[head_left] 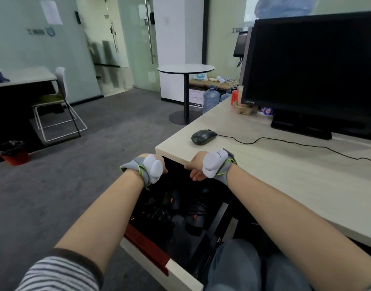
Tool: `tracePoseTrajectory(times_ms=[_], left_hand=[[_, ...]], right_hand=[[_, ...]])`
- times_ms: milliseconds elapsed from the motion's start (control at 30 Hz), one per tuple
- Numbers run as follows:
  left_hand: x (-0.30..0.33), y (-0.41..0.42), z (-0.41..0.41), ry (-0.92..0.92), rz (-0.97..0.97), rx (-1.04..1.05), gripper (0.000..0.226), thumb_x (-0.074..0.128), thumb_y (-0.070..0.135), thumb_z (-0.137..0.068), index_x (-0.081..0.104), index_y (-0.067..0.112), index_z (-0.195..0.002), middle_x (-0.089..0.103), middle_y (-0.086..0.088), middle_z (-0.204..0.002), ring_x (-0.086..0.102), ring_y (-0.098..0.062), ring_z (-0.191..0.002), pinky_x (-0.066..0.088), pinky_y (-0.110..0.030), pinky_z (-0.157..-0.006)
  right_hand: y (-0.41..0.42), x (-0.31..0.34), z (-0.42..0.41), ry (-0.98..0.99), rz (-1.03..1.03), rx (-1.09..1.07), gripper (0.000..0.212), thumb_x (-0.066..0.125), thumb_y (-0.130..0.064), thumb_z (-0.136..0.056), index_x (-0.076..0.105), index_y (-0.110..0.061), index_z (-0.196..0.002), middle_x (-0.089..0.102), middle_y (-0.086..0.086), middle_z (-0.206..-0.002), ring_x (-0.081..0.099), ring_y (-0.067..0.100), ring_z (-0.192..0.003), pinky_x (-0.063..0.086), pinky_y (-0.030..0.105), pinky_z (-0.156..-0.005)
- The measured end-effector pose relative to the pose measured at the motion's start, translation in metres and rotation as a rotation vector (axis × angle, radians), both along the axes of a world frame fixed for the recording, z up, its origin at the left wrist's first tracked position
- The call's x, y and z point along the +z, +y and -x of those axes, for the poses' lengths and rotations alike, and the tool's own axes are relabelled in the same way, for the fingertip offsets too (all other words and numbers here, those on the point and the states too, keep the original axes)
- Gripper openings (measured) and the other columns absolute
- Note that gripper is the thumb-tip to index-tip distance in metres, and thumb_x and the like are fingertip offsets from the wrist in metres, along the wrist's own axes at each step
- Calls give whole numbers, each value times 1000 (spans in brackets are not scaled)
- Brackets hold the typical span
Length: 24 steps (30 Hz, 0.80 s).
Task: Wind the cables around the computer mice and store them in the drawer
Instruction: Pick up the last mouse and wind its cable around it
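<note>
Left hand [154, 168]: reaching fwd over the open drawer [181, 271], just under the desk edge; back of hand toward us, grey strap w/ a white sensor pod on it. Fingers curled down out of sight – can't tell if it's gripping anything.
Right hand [198, 166]: beside the left, a dark gap between them, fingertips right at the desk [264, 175] front edge. Fingers bent loosely, partly spread, nothing visible in them. Same strap + white pod at the wrist.
Drawer: pulled out toward the person, pale front panel nearest us, red strip along its left wall. Inside it's dark – black mice w/ cables [176, 213] lie bunched together, a couple of red marks showing; can't count them.
Mouse on desk [203, 136]: dark grey wired mouse sits near the desk's left corner, untouched, well clear of both hands.
Its cable [285, 141]: unwound, snaking right across the desktop past the monitor base and off frame.
Monitor [312, 68]: big black Lenovo screen, off, back right of the desk.
Person: seated, striped sleeve [60, 271] on the left arm, jeans at the bottom by the drawer.
Room: grey carpet, round table [185, 69] behind, water bottle [210, 98] next to it, chair [58, 101] on the left.
</note>
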State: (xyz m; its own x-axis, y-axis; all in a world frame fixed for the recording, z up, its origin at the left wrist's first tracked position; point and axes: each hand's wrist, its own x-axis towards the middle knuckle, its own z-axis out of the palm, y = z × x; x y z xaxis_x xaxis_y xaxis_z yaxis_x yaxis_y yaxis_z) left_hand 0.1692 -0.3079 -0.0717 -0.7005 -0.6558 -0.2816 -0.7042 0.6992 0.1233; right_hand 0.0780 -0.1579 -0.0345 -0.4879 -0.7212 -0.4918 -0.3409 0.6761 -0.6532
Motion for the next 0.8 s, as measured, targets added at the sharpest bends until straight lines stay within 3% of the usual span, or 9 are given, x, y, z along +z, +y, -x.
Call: tracePoseTrajectory(times_ms=[167,267,333,400,467,533,633,700,800], left_hand=[[41,14,48,229,-42,-51,28,46,19,-88,63,7,-69,66,-7,-76,57,-25,-70,50,-32,-72],[50,26,79,394,56,-83,16,48,21,-84,60,16,-76,60,-7,-82,54,-28,-76,44,-29,-67],[46,33,102,458,22,-66,18,52,25,-85,60,15,-98,59,-10,-102,56,-31,-96,45,-33,-77],[37,34,118,484,0,-25,38,57,31,-84,54,14,-117,53,-12,-122,50,-33,-115,44,-38,-89],[27,35,140,496,14,7,55,61,37,-81,46,15,-128,49,-14,-131,43,-33,-123,41,-40,-95],[19,36,155,469,4,31,70,65,43,-78,36,16,-136,46,-14,-135,39,-34,-127,39,-42,-97],[11,34,173,388,22,72,68,63,48,-79,36,16,-133,49,-14,-130,43,-34,-123,40,-41,-94],[11,36,181,383,33,108,56,58,48,-82,43,14,-125,51,-15,-127,46,-35,-119,40,-40,-93],[22,40,189,600,-221,192,55,54,40,-86,44,9,-129,53,-18,-128,50,-39,-117,41,-40,-98]], right_hand=[[1,15,42,-78,170,-189,30,39,-19,-98,44,-4,-72,57,4,-45,47,5,-22,39,18,-44],[0,15,79,-75,386,-366,13,41,-12,-95,51,-4,-91,52,8,-64,52,16,-43,38,16,-41],[1,9,106,56,433,-429,14,43,-8,-93,57,-4,-93,53,10,-71,48,20,-57,38,19,-49],[3,2,125,205,408,-382,25,44,-10,-92,64,0,-105,59,10,-82,53,22,-73,40,20,-60],[9,-6,143,281,389,-373,34,42,-9,-94,58,-4,-123,63,12,-114,57,26,-104,44,21,-82],[15,-16,156,291,388,-382,39,40,-5,-94,48,-5,-133,52,14,-134,50,29,-122,35,18,-91],[21,-31,174,363,222,-282,46,43,-9,-95,35,-2,-140,42,20,-142,43,32,-129,29,22,-99],[25,-39,182,542,76,-220,44,49,-17,-92,42,-3,-134,47,19,-139,45,33,-127,35,32,-104],[32,-33,184,657,69,-270,32,50,-21,-87,57,-12,-118,61,14,-122,56,32,-113,45,34,-96]])
